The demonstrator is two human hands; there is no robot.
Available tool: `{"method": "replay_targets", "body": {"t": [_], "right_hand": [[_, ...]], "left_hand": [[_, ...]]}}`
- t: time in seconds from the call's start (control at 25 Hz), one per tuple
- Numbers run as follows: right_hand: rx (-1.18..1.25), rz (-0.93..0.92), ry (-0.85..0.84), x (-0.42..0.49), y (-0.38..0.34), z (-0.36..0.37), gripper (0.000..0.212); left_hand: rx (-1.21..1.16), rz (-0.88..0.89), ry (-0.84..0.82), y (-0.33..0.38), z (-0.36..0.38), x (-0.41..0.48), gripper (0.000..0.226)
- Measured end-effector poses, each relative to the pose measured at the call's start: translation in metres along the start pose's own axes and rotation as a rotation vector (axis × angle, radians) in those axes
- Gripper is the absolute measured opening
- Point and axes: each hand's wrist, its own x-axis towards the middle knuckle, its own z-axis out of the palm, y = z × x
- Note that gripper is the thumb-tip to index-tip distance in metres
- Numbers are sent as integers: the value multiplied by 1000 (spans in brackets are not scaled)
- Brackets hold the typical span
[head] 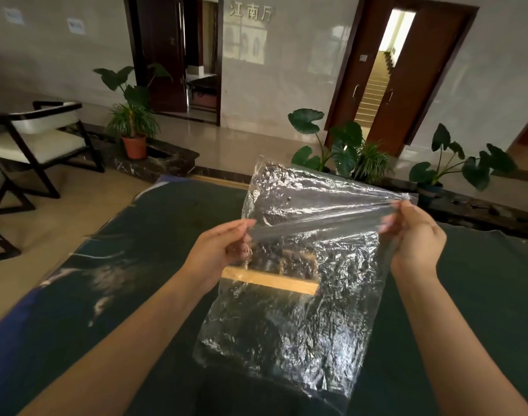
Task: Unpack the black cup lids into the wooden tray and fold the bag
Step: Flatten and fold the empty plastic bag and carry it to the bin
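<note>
Forearms nearest the lens, ours, reaching out over a dark green table [142, 223]. Between them hangs the clear plastic bag [292, 319], crinkled, apparently empty, its lower end drooping towards us.

Left to right: our left hand [219, 253] is pinched shut on the bag's left edge, thumb over the film, fingers behind. Seen through the plastic just beside that hand is the wooden tray [268, 282], only its pale near rail clear; dark shapes sit behind the rail, likely the black cup lids [282, 261], though the wrinkled film blurs them too much to count. Our right hand [412, 232] is clamped on the opposite edge, higher up, and the film is drawn taut in a crease between the two grips.

Judgement: unpacking looks finished and we are on the fold. To do it well we keep both pinches level, hold the tension so the crease runs straight, then bring the far flap over onto the near half and press out trapped air. Slippery film may slide off line, so we match the corners first. Bag sits above the tray, not touching as far as we can tell.
</note>
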Motion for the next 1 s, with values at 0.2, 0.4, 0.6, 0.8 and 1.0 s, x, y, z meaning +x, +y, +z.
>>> {"method": "replay_targets", "body": {"t": [0.2, 0.4, 0.6, 0.8, 1.0], "right_hand": [[-150, 58, -116, 4, 7, -6, 16], [-591, -7, -280, 13, -5, -2, 25], [-959, -207, -930, -1, -38, 54, 45], [-626, -178, -797, -3, -45, 76, 15], [-640, -198, -673, 10, -57, 80, 14]], "left_hand": [[20, 63, 231, 8, 12, 4, 20], [458, 421, 272, 18, 16, -2, 16], [585, 515, 84, 25, 29, -7, 22], [585, 451, 29, 37, 27, -1, 22], [750, 371, -103, 46, 19, 11, 14]]}}
